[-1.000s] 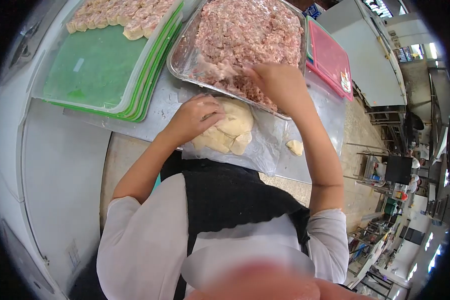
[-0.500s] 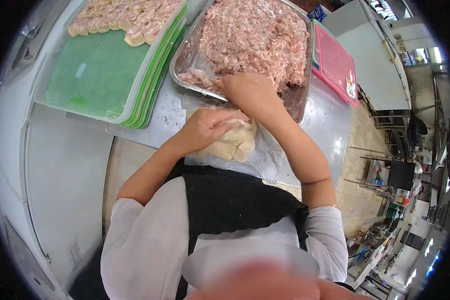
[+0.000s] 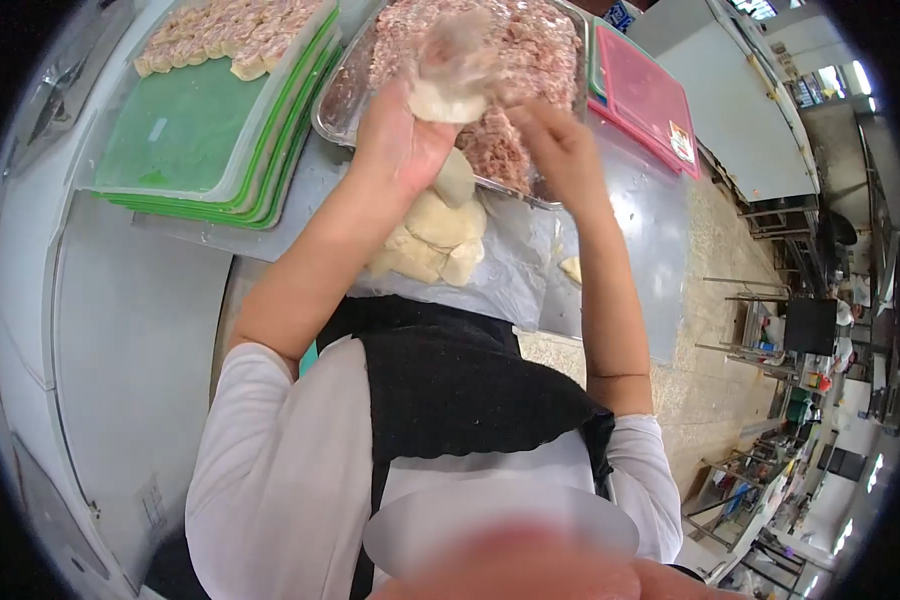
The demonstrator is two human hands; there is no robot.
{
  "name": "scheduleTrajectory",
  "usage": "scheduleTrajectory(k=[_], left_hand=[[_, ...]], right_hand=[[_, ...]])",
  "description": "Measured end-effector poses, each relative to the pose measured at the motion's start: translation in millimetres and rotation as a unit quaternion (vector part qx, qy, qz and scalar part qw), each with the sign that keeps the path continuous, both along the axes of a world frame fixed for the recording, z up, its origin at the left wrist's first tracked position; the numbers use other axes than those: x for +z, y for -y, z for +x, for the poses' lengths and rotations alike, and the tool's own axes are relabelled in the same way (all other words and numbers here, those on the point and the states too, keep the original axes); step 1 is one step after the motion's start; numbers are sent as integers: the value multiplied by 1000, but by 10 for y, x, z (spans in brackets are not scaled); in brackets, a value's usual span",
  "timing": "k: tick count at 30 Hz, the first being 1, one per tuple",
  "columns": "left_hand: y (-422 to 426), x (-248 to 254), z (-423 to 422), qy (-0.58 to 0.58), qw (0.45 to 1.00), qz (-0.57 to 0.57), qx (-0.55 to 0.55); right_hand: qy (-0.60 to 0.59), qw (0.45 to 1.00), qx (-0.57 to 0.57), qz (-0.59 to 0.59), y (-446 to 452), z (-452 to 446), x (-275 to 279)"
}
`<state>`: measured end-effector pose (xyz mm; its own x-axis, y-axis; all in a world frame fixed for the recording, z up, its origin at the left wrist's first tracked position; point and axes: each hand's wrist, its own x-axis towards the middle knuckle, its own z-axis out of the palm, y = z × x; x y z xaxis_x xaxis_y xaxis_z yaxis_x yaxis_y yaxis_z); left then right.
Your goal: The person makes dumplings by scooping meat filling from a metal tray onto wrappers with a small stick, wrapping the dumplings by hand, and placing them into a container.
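A steel table [image 3: 645, 230] is carrying a metal tray [image 3: 332, 125], which is holding a wide mound of meat [image 3: 540, 60]. To its left, green tubs [image 3: 170, 120] are standing stacked; to its right, a pink lid [image 3: 640, 90] is lying. Filled pieces [image 3: 232, 32] are covering only the far part of the top tub, with green showing across the nearer part, so the filling is looking well short of finished: plenty of meat is lying ready, and a pile of pale wrappers [image 3: 420, 250] is resting on plastic [image 3: 515, 265] by the table's near edge.

Over the tray's near side, the left hand [image 3: 400, 135] is cupping a single wrapper [image 3: 448, 104], palm up; its fingertips are blurring, so I cannot tell how firmly they are pressing, or whether meat is sitting in the wrapper. Just to the right, the right hand [image 3: 560, 145] is curling its fingers inward; I cannot tell whether they are pinching anything. A dough scrap [image 3: 570, 268] is peeking out beside the right forearm.

The lid's sticker [image 3: 682, 142] and a blue pack [image 3: 620, 15] beyond the tray are showing markings too small for reading.
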<state>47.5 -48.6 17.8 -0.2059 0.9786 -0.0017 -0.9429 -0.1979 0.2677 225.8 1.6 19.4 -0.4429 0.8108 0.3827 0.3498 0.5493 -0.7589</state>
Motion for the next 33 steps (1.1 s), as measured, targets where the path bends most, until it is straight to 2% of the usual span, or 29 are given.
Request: scheduleTrajectory(k=[1, 2, 4, 5, 6, 8, 9, 11, 12, 14, 16, 18, 22, 24, 25, 26, 28, 29, 30, 31, 33], left_hand=[[-19, 23, 30, -3, 1000, 3, -4], [-21, 46, 49, 22, 999, -24, -9], [-41, 90, 31, 72, 994, -77, -13], [-98, -72, 2, 37, 996, -86, -1], [-138, -196, -12, 34, 996, -85, -1], [-182, -335, -11, -13, 997, -60, 37], [-130, -220, 40, -14, 997, -60, 37], [15, 118, 163, -25, 985, -172, 19], [15, 128, 179, -26, 985, -170, 19], [8, 138, 183, 23, 980, -198, 15], [-22, 70, 146, -21, 984, -177, 6], [-86, 20, 121, -61, 986, -156, -6], [-110, -15, 74, 3, 994, -104, 17], [-45, -8, -13, 9, 996, -92, 19], [-8, -4, -75, -139, 990, -17, -25], [38, 4, -124, -283, 955, 58, -67], [85, 78, -176, -320, 942, 44, -89], [64, 90, -199, -531, 839, 108, 43], [42, 96, -228, -701, 672, 163, 173], [11, 80, -288, -701, 672, 162, 175], [-17, 19, -439, -740, 649, 180, 5]], right_hand=[[57, 995, 6, 83, 47, 18, -58], [55, 995, 0, 85, 66, 92, -58], [172, 980, 27, 93, 110, 209, 43], [250, 962, 28, 108, 121, 296, 123], [248, 962, 27, 109, 213, 336, 254], [408, 905, -21, 120, 404, 405, 499], [408, 905, -21, 120, 386, 412, 391], [272, 935, 22, 225, 324, 401, 87], [271, 936, 20, 226, 338, 419, 161], [411, 883, 13, 225, 407, 430, 509], [439, 868, -11, 230, 521, 404, 671], [342, 907, -17, 245, 525, 341, 544], [331, 916, 3, 228, 309, 327, 391], [135, 982, 38, 126, 236, 418, 503], [112, 989, 15, 94, 232, 460, 523], [114, 989, 16, 96, 243, 469, 556], [162, 982, 42, -91, 292, 465, 661], [163, 982, 43, -90, 325, 466, 706], [178, 977, 57, -103, 361, 462, 747], [193, 972, 71, -117, 384, 450, 765], [198, 970, 90, -110, 426, 396, 755]])
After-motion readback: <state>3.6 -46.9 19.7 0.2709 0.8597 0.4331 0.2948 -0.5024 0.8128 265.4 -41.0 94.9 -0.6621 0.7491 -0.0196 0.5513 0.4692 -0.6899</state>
